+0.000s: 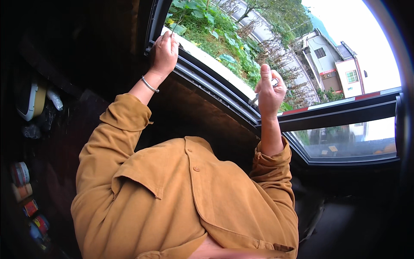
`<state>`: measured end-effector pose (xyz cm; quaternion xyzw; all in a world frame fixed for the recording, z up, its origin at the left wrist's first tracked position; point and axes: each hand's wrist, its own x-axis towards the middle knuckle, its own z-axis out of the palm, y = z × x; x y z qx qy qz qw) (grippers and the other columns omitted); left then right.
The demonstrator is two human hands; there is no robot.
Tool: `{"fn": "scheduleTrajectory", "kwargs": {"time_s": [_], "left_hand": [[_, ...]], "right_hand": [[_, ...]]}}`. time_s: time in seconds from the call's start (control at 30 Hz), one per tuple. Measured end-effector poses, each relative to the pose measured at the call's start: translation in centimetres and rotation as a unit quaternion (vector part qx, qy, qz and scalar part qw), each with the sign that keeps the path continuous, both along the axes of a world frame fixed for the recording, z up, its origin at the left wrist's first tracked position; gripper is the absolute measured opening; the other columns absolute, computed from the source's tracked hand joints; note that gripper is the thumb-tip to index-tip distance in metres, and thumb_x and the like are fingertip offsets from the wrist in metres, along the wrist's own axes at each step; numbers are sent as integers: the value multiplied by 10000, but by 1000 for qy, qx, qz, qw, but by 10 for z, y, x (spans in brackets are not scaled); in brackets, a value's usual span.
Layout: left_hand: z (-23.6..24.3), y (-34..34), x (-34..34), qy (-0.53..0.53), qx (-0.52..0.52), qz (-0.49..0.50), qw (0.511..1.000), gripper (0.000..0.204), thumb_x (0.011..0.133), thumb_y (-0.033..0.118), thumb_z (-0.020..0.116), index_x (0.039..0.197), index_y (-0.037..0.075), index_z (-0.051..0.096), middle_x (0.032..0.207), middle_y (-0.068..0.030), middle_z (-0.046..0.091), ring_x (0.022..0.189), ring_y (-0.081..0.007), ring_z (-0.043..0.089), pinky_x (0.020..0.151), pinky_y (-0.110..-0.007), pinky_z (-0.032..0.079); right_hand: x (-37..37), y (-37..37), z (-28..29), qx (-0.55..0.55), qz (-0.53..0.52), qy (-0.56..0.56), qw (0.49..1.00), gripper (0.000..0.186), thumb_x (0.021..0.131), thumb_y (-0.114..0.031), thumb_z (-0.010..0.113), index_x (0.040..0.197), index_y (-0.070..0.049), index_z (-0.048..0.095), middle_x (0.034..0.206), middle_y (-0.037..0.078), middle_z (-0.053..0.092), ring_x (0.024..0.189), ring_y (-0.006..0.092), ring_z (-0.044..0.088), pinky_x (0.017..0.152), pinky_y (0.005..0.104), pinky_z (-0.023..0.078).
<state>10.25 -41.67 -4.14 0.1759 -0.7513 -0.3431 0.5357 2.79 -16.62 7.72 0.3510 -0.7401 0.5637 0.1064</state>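
My left hand [164,54], with a metal bangle on its wrist, rests at the left corner of the open window's dark frame [211,86]. Its fingers are closed together, and a thin dark strand [174,28] rises from their tips; whether they pinch it is unclear. Farther right, my right hand [271,95] is raised in front of the opening with the thumb up. Its fingers curl round a small metallic object [274,82], mostly hidden by the hand. A thin pale tip [254,100] sticks out on the hand's left side, above the sill.
A glass sash [345,140] stands at the right of the opening. Outside are green plants [220,43], a pale wall and a house [327,64]. Dark wood lies below the frame. In the shade at left are a white-and-tan object [34,101] and several small containers [20,173].
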Motion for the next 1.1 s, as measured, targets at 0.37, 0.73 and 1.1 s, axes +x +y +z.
{"fn": "scheduleTrajectory", "kwargs": {"time_s": [0.37,0.73,1.1], "left_hand": [[3,3,3,-64,-61,30,996,146,887,132,476,815,7,496,746,-175,579,743,-366,550,686,-449,434],[1,4,6,0,-109,74,991,69,856,96,501,819,44,473,789,-119,534,814,-308,503,735,-397,381],[0,-1,7,63,-106,69,990,72,881,106,510,897,36,512,875,-132,539,890,-328,493,804,-402,406]], "right_hand": [[-9,-29,-10,132,0,-42,990,374,864,-298,661,630,-27,550,533,-81,398,515,20,305,433,219,253],[19,-94,-48,106,59,22,992,369,851,-340,654,688,-15,597,468,45,456,456,80,385,453,265,363],[21,-182,-15,-232,255,-209,915,312,883,-279,629,681,-68,522,507,-26,468,433,47,444,412,209,390]]}}
